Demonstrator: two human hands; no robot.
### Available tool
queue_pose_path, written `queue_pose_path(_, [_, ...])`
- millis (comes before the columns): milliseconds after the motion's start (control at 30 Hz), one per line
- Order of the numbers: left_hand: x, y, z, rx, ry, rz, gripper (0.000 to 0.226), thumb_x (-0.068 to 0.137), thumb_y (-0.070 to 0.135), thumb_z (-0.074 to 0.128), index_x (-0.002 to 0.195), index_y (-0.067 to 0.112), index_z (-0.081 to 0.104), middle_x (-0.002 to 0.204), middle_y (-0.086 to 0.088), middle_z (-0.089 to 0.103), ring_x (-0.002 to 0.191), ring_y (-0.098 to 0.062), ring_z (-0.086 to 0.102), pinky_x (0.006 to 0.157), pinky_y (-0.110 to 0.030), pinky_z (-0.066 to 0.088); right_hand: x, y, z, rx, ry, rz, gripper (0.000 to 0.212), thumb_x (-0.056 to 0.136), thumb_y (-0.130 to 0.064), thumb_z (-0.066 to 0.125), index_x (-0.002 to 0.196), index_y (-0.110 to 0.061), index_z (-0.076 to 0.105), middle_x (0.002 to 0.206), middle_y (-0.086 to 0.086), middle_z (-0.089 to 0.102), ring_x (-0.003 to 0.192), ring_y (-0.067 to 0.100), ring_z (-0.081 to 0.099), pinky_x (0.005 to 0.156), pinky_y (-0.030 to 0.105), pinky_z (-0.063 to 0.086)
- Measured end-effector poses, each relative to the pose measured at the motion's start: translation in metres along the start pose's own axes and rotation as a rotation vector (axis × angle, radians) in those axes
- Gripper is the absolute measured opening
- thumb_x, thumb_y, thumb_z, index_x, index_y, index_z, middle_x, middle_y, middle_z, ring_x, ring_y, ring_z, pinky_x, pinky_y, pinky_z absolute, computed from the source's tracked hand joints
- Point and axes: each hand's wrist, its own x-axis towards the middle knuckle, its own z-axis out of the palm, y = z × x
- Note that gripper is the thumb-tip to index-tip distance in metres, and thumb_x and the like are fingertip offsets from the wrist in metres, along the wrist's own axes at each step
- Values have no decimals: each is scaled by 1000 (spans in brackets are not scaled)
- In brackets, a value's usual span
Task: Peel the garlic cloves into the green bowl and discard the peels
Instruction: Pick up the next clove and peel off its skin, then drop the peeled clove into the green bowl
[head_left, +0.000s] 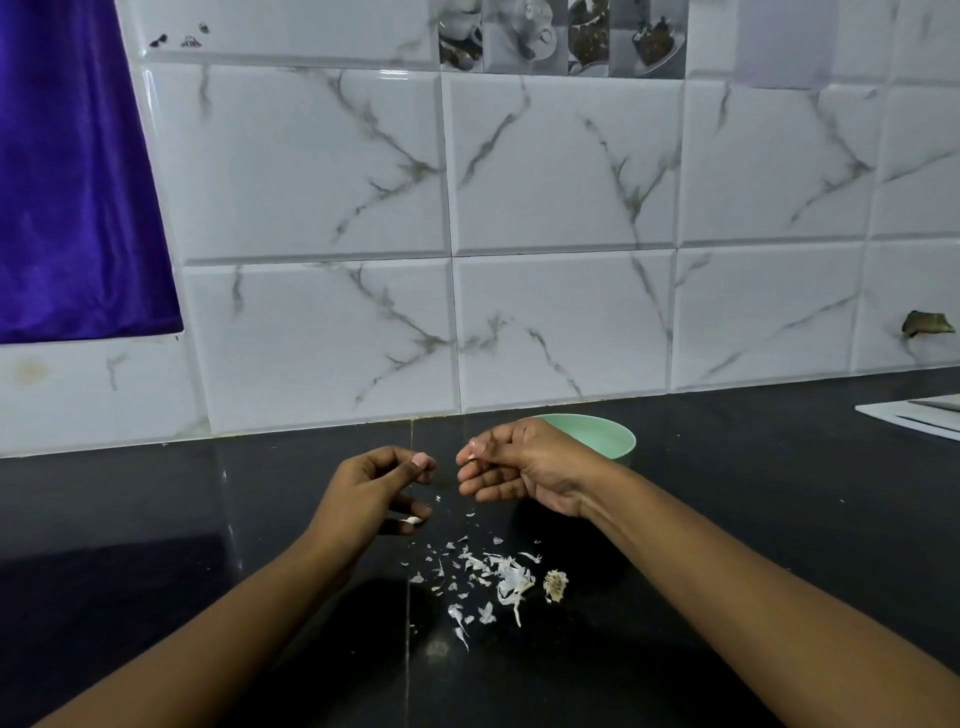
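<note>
Papery white on glossy black stone, strewn near the middle of the counter (156, 519): thin, curled, ragged garlic peels (506, 577), with a dry, fibrous root end (556, 586) just right of the heap. Farther off, raised above the stone, two hands with fingers curled. On the left hand (374, 488), thumb and forefinger tips closed together, and lower down a small pale piece (413, 519) nipped between the lower fingers; probably a clove, though too small to tell from a thick scrap of skin. On the right hand (519, 467), thumb and forefinger pinching a tiny whitish bit (471, 456), skin or clove tip, cannot tell which. Just behind that hand, close to the wall, the smooth, round, pale green bowl (608, 439), partly hidden, contents out of sight. Judged for handling: a clove light, firm, a little tacky once bare, easy to drop or flick away. Best held by the fat middle, skin caught with a nail at the blunt root end and drawn toward the tip. Peels nearly weightless, brittle, clingy on damp fingers, apt to drift at a breath; better swept together with the side of a hand than picked up singly. Beyond, bevelled white tiles (561, 322) veined grey like marble; far left, shiny purple cloth (67, 182); far right, a flat white board (919, 415) at the edge.
</note>
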Motion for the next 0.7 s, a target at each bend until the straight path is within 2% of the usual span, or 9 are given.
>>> queue_pose_path(67, [0, 0, 0, -5, 0, -1, 14, 91, 21, 60, 83, 14, 68, 79, 3, 68, 61, -22, 66, 50, -26, 48, 1, 1, -2, 0, -5, -12, 8, 90, 0, 56, 91, -5, 63, 77, 5, 72, 71, 12, 71, 58, 18, 56])
queue_pose_path(167, [0, 0, -1, -5, -3, 1, 13, 91, 21, 61, 82, 14, 68, 78, 3, 68, 60, -20, 66, 51, -27, 49, 0, 2, -4, -36, -22, -2, 15, 84, 8, 61, 91, -5, 65, 81, 5, 72, 75, 13, 71, 60, 18, 56])
queue_pose_path(300, [0, 1, -1, -9, -5, 3, 12, 90, 21, 62, 85, 11, 68, 79, 2, 68, 60, -20, 65, 52, -27, 50, 0, 2, -1, -75, -12, -11, 10, 82, 5, 64, 86, -4, 66, 76, 6, 71, 67, 12, 70, 57, 16, 55])
queue_pose_path(400, [-1, 2, -1, -5, -1, 0, 13, 89, 20, 62, 89, 9, 68, 81, 1, 67, 60, -20, 65, 51, -26, 50, 0, 1, 0, -68, 3, -7, 6, 87, -5, 62, 82, -4, 65, 67, 5, 70, 59, 9, 68, 52, 15, 53])
queue_pose_path(533, [-1, 2, -1, -4, 0, -9, 11, 90, 20, 62, 89, 10, 68, 82, -1, 67, 60, -20, 65, 52, -27, 50, 1, -2, -3, 24, 4, 32, 19, 94, -12, 53, 83, -1, 63, 64, 5, 70, 56, 9, 68, 49, 14, 52])
queue_pose_path(700, [-1, 2, -1, -1, 2, -14, 11, 90, 19, 62, 86, 10, 68, 83, -1, 66, 57, -17, 64, 53, -27, 49, 4, -8, -15, 213, 11, 50, 16, 93, 6, 46, 94, 4, 62, 79, 13, 72, 69, 12, 72, 59, 15, 56])
